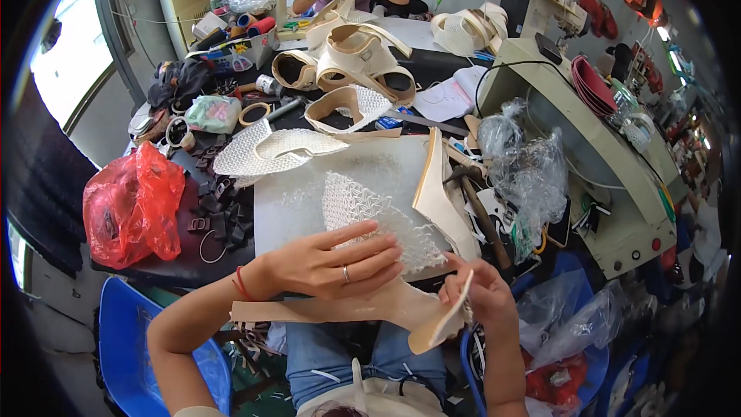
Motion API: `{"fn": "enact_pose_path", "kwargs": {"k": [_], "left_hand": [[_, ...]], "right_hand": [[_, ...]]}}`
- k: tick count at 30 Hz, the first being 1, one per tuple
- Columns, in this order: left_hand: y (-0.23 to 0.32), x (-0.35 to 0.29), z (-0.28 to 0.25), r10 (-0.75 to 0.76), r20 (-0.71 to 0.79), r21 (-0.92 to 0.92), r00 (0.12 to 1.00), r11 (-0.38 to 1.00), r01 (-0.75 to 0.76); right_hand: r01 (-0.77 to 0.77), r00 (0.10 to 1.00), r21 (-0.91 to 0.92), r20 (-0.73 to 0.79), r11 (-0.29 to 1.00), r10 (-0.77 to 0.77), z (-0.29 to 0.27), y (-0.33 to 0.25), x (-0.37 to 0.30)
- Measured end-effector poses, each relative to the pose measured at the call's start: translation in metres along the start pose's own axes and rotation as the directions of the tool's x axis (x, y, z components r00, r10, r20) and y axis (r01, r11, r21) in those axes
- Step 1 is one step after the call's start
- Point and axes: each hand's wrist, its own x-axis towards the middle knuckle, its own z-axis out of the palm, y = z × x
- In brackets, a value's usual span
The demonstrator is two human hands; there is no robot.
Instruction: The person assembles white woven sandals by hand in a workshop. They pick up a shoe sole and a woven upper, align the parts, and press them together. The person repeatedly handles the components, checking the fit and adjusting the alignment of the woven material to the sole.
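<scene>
My left hand (pixel 351 264), a ring on one finger, lies with fingers stretched out over a white woven piece (pixel 356 205) with a ragged, frayed edge. The woven piece rests on a pale grey board (pixel 289 220). Below that hand a beige leather-like shoe part (pixel 324 310) runs as a long strip toward the left and widens on the right. My right hand (pixel 480 293) pinches this part near its curled right end, beside the frayed edge. Whether the woven piece is joined to the shoe part is hidden under my hands.
White woven uppers (pixel 278 148) and stacked beige shoe parts (pixel 355 54) lie beyond the board. A hammer (pixel 486 220) and a curved cream part (pixel 440 193) are right of it. A red plastic bag (pixel 133 205) sits left; a cream machine (pixel 594 154) stands right. Another person works opposite.
</scene>
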Motion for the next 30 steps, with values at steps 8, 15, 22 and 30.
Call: {"fn": "enact_pose_path", "kwargs": {"k": [8,15,22,30], "left_hand": [[-0.005,-0.017,-0.013,0.223,0.208,-0.092,0.952,0.974,-0.208],[0.013,-0.007,-0.099,-0.806,0.391,-0.282,0.443,0.353,0.892],[0.049,0.006,-0.137,-0.609,0.75,-0.323,0.257,0.002,0.946],[0.079,0.002,-0.094,-0.329,0.935,-0.354,0.132,-0.887,0.297]], "right_hand": [[-0.448,0.894,-0.059,-0.011,0.892,0.448,0.017,0.006,0.038],[-0.169,0.967,0.229,-0.151,0.959,0.207,0.02,0.02,0.032],[-0.19,0.964,-0.249,0.138,0.95,0.229,0.053,-0.002,0.026],[0.018,0.944,-0.295,0.319,0.955,0.081,0.054,0.002,0.033]]}}
